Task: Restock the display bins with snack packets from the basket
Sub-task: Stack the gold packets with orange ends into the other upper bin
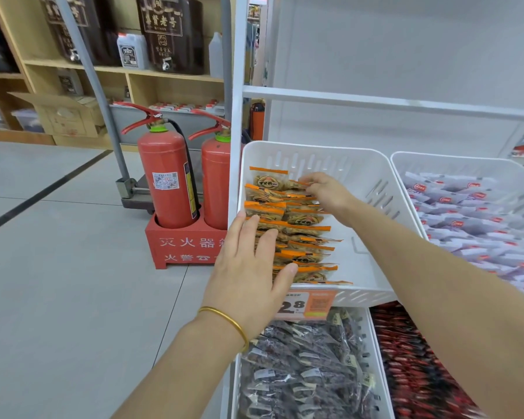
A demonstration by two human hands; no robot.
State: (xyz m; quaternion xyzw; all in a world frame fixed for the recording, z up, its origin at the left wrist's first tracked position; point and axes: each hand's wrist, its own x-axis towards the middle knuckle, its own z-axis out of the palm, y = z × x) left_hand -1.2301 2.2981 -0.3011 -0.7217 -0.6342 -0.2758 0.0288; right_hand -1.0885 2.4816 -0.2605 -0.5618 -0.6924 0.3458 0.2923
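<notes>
A white slotted display bin (354,164) on the upper shelf holds two rows of orange-edged snack packets (297,231) along its left side. My left hand (251,267), with a gold bangle on the wrist, lies flat with straight fingers on the near left packets. My right hand (324,192) reaches deeper into the bin, and its curled fingers pinch a packet at the far end of the rows. The right half of the bin floor is bare. No basket is in view.
A second white bin (454,161) to the right holds white-and-red packets. Below are bins of dark packets (309,367) and red packets (418,367), with an orange price tag (306,305). Two red fire extinguishers (167,176) stand on the floor left of the shelf.
</notes>
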